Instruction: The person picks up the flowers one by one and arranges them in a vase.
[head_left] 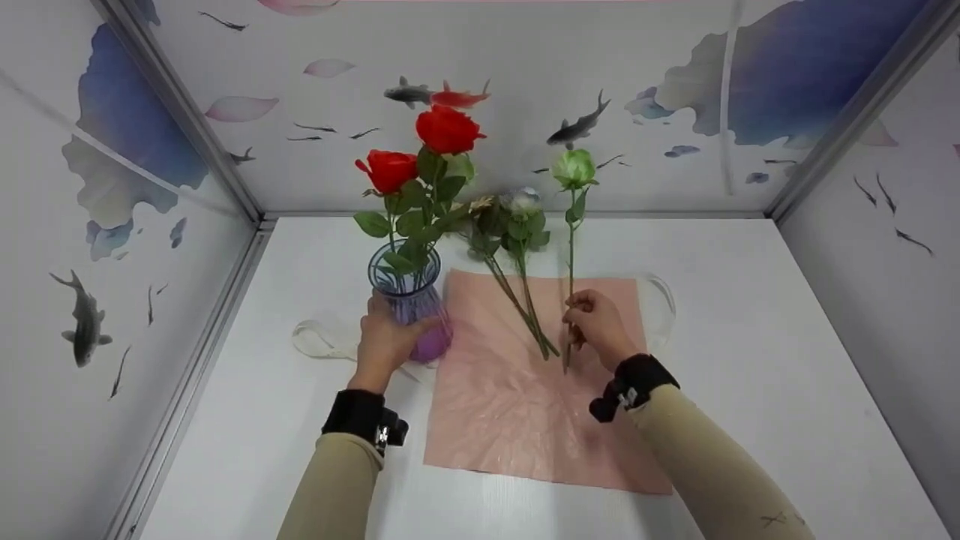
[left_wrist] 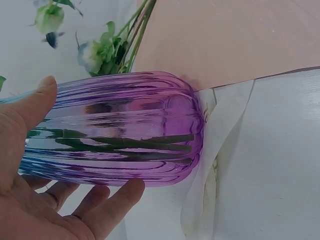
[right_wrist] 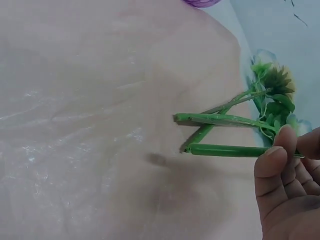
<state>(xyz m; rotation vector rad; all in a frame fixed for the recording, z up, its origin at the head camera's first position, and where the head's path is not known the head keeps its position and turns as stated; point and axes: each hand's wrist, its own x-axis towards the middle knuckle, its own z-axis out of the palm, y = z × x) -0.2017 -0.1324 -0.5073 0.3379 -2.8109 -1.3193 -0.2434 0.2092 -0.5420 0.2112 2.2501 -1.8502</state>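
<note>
My left hand [head_left: 386, 341] grips a ribbed glass vase [head_left: 420, 306], blue at the rim and purple at the base. In the left wrist view the thumb lies on one side of the vase [left_wrist: 125, 120] and the fingers on the other; cut stems show through the glass. Two red roses [head_left: 450, 131] and a pale bloom, partly hidden, stand in it. To the right, my right hand [head_left: 598, 324] pinches the lower stem of a pale green rose [head_left: 575, 169], held upright above the pink sheet. The right wrist view shows the stem's cut end [right_wrist: 220, 150] beyond the fingertips.
A pink wrapping sheet [head_left: 495, 420] lies on the white table [head_left: 757, 360]. Several flowers [head_left: 523, 214] lie at the back with their stems across the sheet. White ribbon [head_left: 319, 341] shows left of the vase, and a ribbon loop [head_left: 667, 296] at right. Printed panels surround the table.
</note>
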